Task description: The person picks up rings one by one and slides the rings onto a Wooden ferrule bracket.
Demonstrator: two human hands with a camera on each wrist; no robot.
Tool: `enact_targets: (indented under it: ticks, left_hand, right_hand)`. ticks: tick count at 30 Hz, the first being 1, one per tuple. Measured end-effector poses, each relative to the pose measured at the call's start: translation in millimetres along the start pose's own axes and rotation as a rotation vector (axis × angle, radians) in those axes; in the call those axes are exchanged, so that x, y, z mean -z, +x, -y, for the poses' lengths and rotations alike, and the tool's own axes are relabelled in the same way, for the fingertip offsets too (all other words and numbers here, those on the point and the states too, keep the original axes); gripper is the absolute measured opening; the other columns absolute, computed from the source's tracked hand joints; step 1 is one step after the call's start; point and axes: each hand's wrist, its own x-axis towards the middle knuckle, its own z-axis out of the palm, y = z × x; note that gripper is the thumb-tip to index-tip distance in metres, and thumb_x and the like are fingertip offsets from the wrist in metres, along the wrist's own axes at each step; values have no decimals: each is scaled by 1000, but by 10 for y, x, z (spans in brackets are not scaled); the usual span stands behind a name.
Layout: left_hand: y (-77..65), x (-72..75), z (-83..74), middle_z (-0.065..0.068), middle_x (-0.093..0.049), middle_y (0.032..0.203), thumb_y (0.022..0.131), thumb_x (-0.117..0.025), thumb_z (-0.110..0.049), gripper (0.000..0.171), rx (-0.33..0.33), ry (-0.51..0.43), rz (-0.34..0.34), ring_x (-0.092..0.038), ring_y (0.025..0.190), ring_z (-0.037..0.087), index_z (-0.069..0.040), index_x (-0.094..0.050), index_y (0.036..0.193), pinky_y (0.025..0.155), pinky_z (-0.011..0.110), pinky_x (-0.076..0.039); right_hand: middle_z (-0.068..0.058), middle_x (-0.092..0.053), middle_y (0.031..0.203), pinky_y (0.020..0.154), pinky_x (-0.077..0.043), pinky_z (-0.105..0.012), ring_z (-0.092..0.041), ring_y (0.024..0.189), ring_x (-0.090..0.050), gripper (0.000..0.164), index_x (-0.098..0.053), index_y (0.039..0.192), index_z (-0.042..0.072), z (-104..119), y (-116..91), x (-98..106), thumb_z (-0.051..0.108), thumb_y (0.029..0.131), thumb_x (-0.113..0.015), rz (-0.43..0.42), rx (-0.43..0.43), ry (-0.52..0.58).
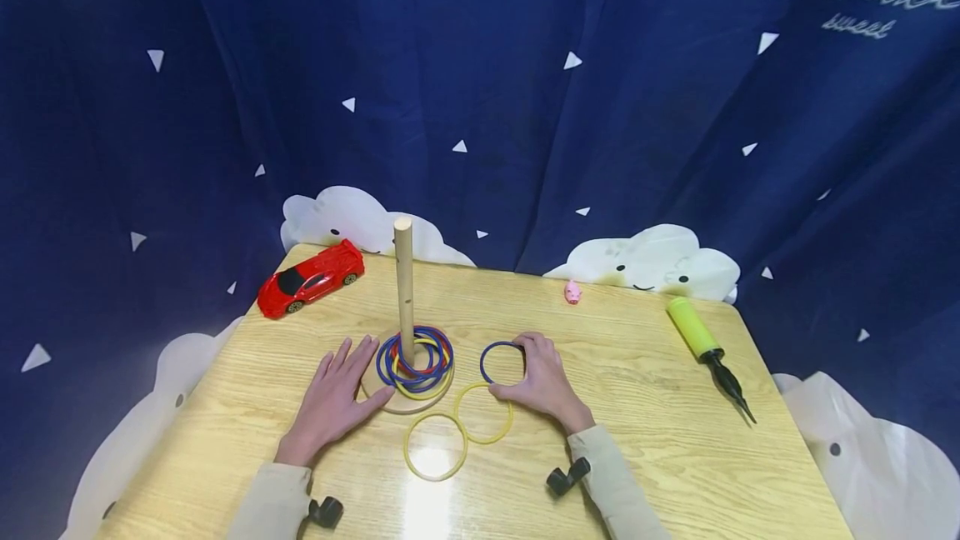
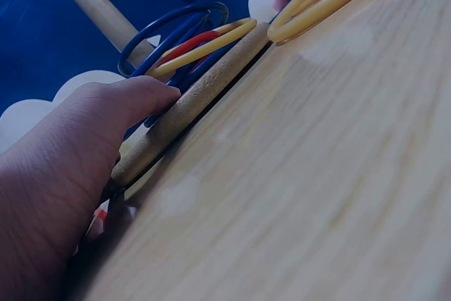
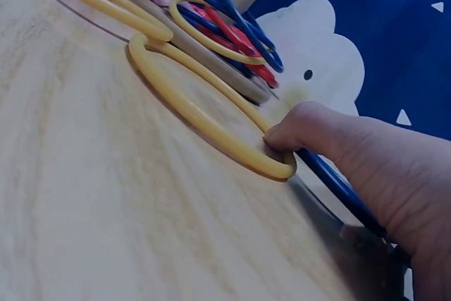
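A wooden post (image 1: 406, 290) stands upright on a round wooden base (image 1: 375, 388), with several blue, red and yellow rings (image 1: 420, 382) lying around its foot. My left hand (image 1: 337, 398) rests at the base's left side, fingers extended and thumb at its near edge; the left wrist view shows that thumb (image 2: 151, 96) against the rim. To the right, my right hand (image 1: 542, 382) holds a blue ring (image 1: 482, 363) by its right side between thumb and fingers. Two yellow rings lie in front: one (image 1: 487, 442) beside my right thumb, another (image 1: 431, 478) nearer me.
At the back left sits a red toy car (image 1: 313, 280). A small pink pig (image 1: 573, 292) is near the back edge, and a yellow-green hand pump (image 1: 693, 328) with a black nozzle lies on the right. Behind the wooden table (image 1: 652, 448) hangs a dark blue curtain (image 1: 480, 65).
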Motion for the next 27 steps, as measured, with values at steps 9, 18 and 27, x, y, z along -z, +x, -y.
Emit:
enact_targets:
  ticks: [9, 18, 27]
  left_hand:
    - [2, 13, -14, 6, -35, 169, 94, -62, -68, 92, -2, -1, 1, -21, 159, 38, -17, -35, 165, 126, 61, -13]
    - [-2, 19, -21, 6, -35, 169, 95, -61, -67, 91, -1, -4, 0, -21, 159, 38, -17, -34, 165, 126, 61, -13]
    - [-5, 16, -16, 7, -36, 169, 94, -61, -67, 91, -1, 0, -1, -21, 158, 38, -17, -34, 165, 126, 61, -13]
  right_hand:
    - [-13, -53, 139, 109, -39, -56, -35, 130, -46, 92, -60, 133, 4, -142, -14, 123, 56, 64, -92, -10, -2, 11]
    - [-16, -59, 131, 105, -43, -54, -35, 124, -51, 94, -57, 137, 2, -146, 7, 229, 51, 64, -93, -18, -13, 28]
    - [-17, -64, 118, 93, -48, -45, -36, 109, -56, 88, -59, 135, 2, 73, 190, 435, 52, 71, -91, -46, 51, 47]
